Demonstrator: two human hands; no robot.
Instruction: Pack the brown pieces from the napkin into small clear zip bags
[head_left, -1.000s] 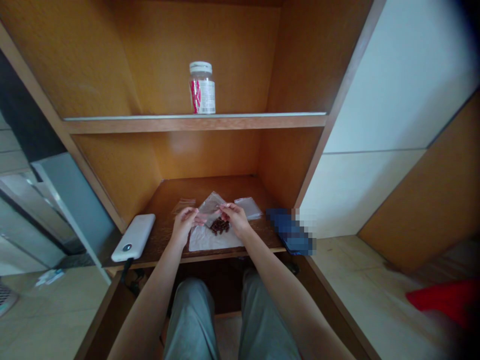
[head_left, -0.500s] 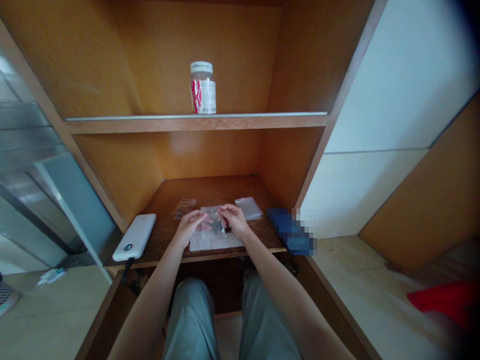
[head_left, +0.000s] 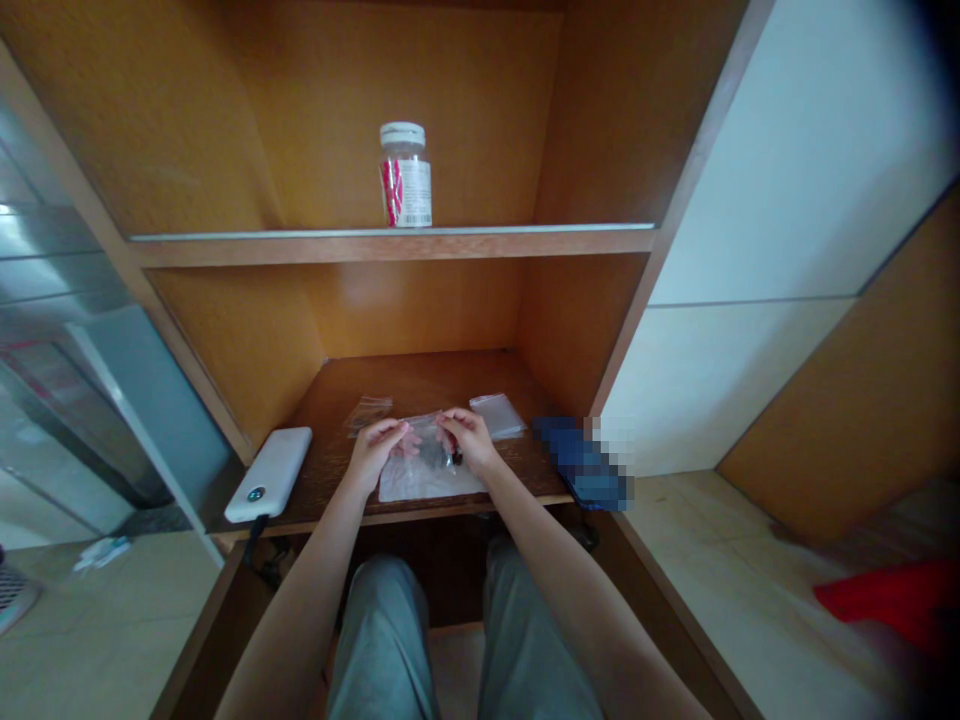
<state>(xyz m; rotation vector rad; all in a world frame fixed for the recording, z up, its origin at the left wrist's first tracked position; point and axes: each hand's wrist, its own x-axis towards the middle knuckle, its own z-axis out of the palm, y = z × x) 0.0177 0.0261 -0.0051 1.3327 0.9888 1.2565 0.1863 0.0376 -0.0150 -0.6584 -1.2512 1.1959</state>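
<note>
Between my two hands is a small clear plastic bag [head_left: 429, 450], held by its upper edge above the shelf board. My left hand [head_left: 375, 452] pinches the left end of that edge, thumb and forefinger together. At the right end, my right hand [head_left: 468, 438] pinches it too. Something small and dark shows by the right fingers; I cannot make out what it is. Under the hands lies a whitish translucent sheet or bag [head_left: 427, 488]. Beyond the left hand is a clear bag [head_left: 367, 412], and beyond the right hand a stack of clear zip bags [head_left: 499, 415].
A white power bank [head_left: 271, 475] with a black cable lies on the board's left. Dark blue cloth-like material [head_left: 581, 465], partly pixelated, hangs over the right front corner. On the upper shelf [head_left: 300, 248] stands a white-capped jar [head_left: 406, 180]. An open drawer surrounds my knees.
My hands have barely moved. The left fingers have shifted very slightly left, and the bag's upper edge looks a little more stretched between both hands.
</note>
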